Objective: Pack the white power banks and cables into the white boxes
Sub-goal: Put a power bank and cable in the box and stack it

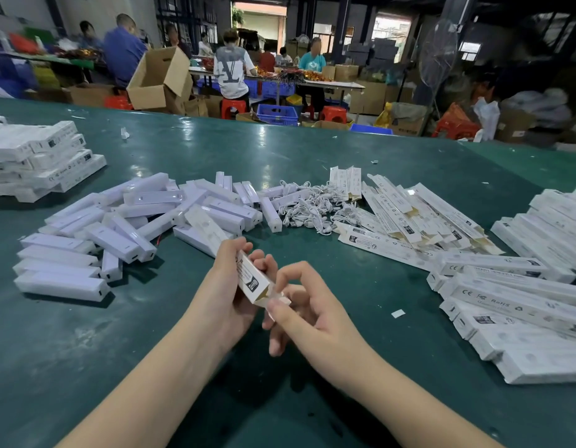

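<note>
two hands [234, 286], one held box [252, 281]; perhaps thirty loose power banks [125, 234].

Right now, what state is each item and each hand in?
Left hand: grips the held box around its middle.
Right hand: pinches the box's end flap.
Held box: tilted, near end open, flap out.
Power banks: loose pile, unboxed.
Cables: coiled, heaped together.
Flat boxes: unfolded, fanned in a pile.
Closed boxes at right: stacked lying flat.
Boxes at far left: stacked.
</note>
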Action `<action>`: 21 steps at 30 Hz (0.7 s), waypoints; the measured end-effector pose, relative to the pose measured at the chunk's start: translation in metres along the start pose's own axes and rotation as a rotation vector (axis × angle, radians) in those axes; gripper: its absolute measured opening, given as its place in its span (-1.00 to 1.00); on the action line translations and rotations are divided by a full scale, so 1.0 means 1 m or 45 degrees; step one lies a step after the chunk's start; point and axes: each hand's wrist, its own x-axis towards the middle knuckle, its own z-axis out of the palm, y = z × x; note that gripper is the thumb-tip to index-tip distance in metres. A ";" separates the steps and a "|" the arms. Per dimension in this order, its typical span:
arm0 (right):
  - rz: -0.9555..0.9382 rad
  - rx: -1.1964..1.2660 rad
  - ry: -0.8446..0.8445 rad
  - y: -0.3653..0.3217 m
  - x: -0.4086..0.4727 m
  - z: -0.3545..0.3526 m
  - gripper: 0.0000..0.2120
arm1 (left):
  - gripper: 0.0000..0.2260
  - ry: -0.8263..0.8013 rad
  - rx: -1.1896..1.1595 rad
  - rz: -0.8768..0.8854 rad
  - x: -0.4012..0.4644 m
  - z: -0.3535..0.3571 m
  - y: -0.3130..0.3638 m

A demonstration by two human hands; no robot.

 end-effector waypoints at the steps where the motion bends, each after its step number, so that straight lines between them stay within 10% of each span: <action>1: 0.006 0.022 0.012 0.001 0.001 0.000 -0.91 | -0.88 -0.014 0.015 0.005 -0.001 0.000 -0.001; 21: -0.016 -0.063 0.018 -0.008 0.000 -0.002 -0.93 | -0.86 0.032 -0.135 -0.001 -0.002 0.003 -0.001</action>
